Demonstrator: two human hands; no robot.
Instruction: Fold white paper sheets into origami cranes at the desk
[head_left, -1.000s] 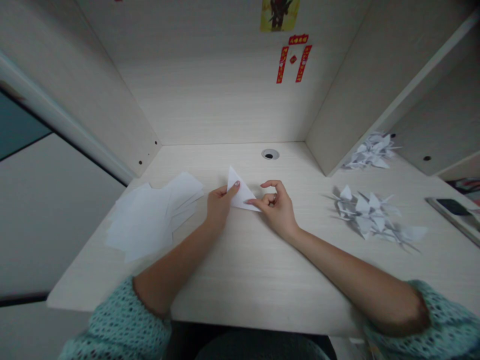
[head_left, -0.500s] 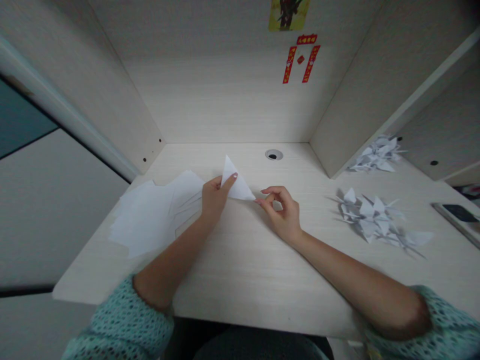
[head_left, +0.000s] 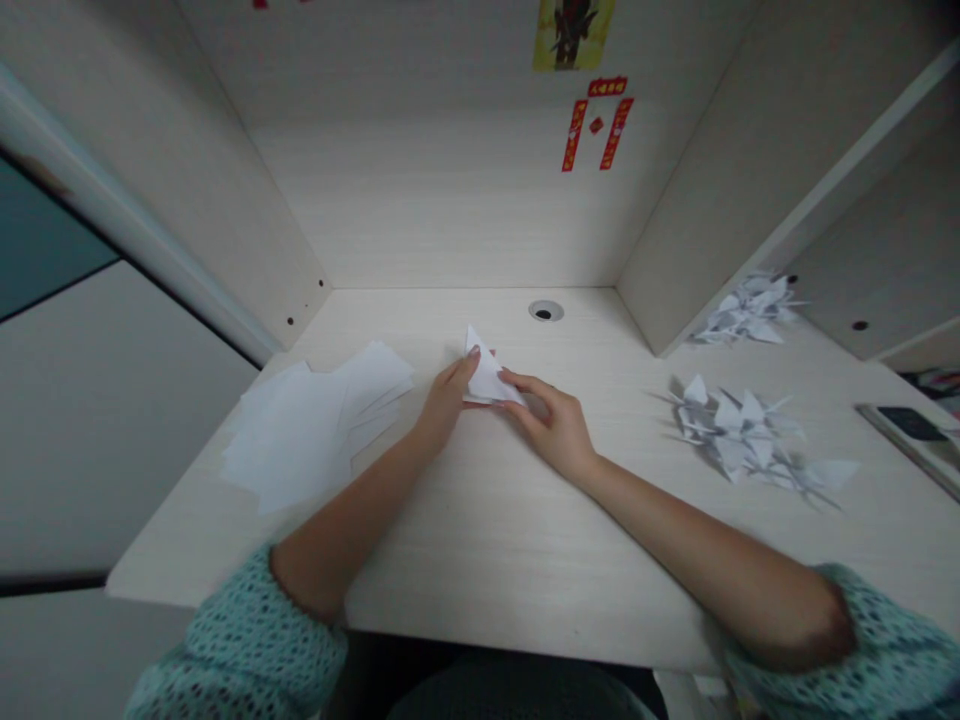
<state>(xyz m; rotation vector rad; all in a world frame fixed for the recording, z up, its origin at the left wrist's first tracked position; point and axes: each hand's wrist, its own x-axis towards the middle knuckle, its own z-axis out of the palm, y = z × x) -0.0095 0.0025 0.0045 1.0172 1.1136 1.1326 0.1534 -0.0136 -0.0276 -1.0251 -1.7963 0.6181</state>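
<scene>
A white sheet of paper folded into a triangle (head_left: pixel 486 378) is held between both hands above the middle of the desk. My left hand (head_left: pixel 448 392) pinches its left side, thumb on the front face and fingers behind. My right hand (head_left: pixel 553 415) grips the right corner, with the thumb below and the fingertips on the upper face. The paper's back side is hidden. To the left of my left hand lies a spread pile of white paper sheets (head_left: pixel 300 435).
Folded white paper cranes (head_left: pixel 739 430) lie heaped on the right, with another heap (head_left: pixel 754 305) behind by the upright panel (head_left: pixel 712 210). A phone (head_left: pixel 911 430) lies at the far right. A round cable hole (head_left: pixel 546 311) sits near the back wall.
My right hand has moved left and now grips the triangle's right corner more fully. My left hand has shifted slightly right with the paper, which now looks smaller.
</scene>
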